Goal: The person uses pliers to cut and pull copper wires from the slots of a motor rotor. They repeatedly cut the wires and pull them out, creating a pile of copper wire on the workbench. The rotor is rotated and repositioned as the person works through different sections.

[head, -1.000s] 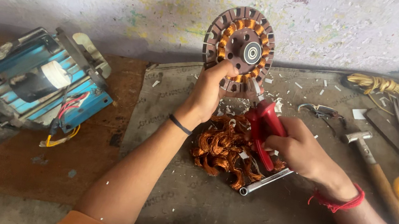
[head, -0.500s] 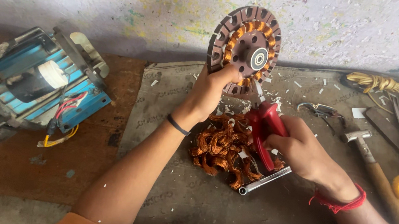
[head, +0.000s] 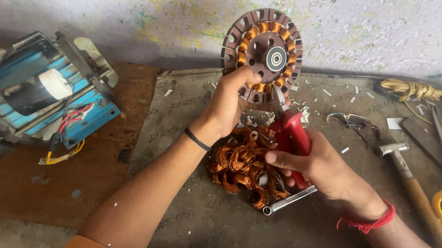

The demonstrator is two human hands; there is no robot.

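Stator held upright at the counter's back by left hand, right hand closed on red pliers at its lower rim; some copper windings stripped into pile, most slots still wound.

A black band circles the left wrist, red thread the right wrist, and an orange sleeve edge shows.

Left hand gripping stator, right hand holding red pliers
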